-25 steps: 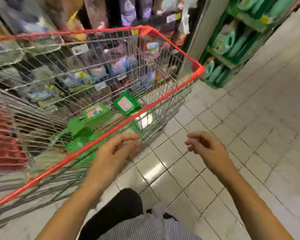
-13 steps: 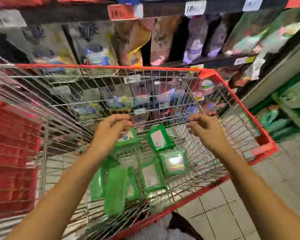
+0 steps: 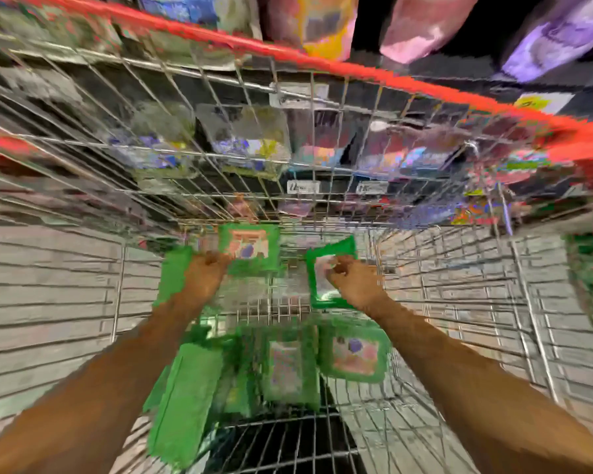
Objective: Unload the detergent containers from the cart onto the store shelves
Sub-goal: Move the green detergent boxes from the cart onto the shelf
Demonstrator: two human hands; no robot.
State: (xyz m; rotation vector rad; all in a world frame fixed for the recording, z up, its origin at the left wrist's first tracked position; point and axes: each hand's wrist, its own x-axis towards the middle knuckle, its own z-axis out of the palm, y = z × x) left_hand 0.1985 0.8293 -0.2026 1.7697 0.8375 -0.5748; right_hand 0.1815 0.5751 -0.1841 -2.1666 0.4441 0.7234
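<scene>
Left hand (image 3: 206,273) is deep inside the cart (image 3: 322,68), fingers curled at the edge of a green detergent pack (image 3: 245,246) by the cart's far wall. Through the blur I cannot tell whether it grips. Right hand (image 3: 355,283), also curled, lies over a second green pack (image 3: 311,282), grip equally unclear. Other packs (image 3: 290,367) lie on the cart's floor nearer me.

There is one silver wire shopping cart with a red plastic rim (image 3: 322,65). Inside the cart lie at least six flat green detergent packs (image 3: 290,367); blur hides any others. Two bare hands are also inside the cart, the left hand (image 3: 204,275) and the right hand (image 3: 351,280). Beyond the cart's far rim show at least three soft coloured pouches (image 3: 421,25). Through the cart's far wall show two small white price tags (image 3: 303,187).
</scene>
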